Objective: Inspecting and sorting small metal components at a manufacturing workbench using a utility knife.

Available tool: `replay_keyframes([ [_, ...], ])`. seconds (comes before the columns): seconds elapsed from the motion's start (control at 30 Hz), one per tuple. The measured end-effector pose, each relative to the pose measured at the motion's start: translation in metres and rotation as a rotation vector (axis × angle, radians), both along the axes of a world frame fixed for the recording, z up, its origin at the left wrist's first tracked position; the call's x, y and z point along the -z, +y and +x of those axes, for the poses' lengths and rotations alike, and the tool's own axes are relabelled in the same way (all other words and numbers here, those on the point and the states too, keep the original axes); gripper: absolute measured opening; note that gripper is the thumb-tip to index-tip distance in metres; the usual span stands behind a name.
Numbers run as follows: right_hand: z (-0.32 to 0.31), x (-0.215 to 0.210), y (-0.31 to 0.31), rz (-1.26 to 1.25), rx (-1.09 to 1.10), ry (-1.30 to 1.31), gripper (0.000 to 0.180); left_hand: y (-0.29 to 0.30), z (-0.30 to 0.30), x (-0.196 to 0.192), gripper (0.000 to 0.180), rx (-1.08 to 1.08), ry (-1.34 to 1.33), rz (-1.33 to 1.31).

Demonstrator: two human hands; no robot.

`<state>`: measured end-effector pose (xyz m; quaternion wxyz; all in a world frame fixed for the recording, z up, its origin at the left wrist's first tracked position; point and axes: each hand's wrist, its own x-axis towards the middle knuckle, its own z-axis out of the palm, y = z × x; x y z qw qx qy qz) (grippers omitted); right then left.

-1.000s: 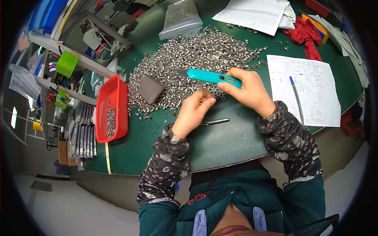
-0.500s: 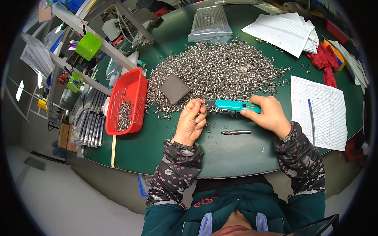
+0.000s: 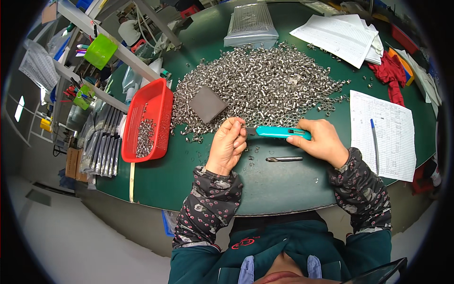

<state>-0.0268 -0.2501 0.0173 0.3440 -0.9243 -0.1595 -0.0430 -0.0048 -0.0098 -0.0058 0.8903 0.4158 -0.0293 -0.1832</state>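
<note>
My right hand grips a teal utility knife, thumb along the handle, its dark blade pointing left. At the blade's tip, the fingers of my left hand are pinched together on what looks like a small metal ring, mostly hidden by the fingertips. Just beyond both hands spreads a big heap of small shiny metal rings. A dark grey square block rests on the heap's near left side. Between my forearms a metal drill bit lies on the green table, near a few loose rings.
Left of the heap stands a red perforated basket with some rings inside. A printed sheet with a blue pen lies at the right. Farther back are a clear plastic pack, more papers and a red cloth.
The view has shifted slightly, so the basket and block sit a little farther left. Knife and both hands keep nearly the same pose, the blade still at my left fingertips.
</note>
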Motion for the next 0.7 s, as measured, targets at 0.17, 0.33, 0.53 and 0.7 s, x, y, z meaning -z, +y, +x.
replay_keyframes([
  [0.17, 0.0024, -0.0032, -0.0005, 0.05, 0.026, 0.05, 0.036, 0.0024, -0.0014, -0.0008, 0.011, -0.003, -0.01, -0.011],
  [0.33, 0.0, -0.0023, 0.0001, 0.069, 0.02, 0.043, 0.037, -0.0012, -0.0018, -0.0039, 0.011, -0.063, -0.006, 0.011],
  [0.53, -0.0003, -0.0007, 0.0028, 0.06, 0.001, 0.065, 0.038, -0.003, -0.0031, -0.0034, 0.01, -0.073, -0.006, 0.053],
  [0.7, -0.0003, 0.0005, 0.0042, 0.039, -0.007, 0.051, 0.038, -0.003, -0.0033, -0.0036, 0.011, -0.074, -0.022, 0.077],
])
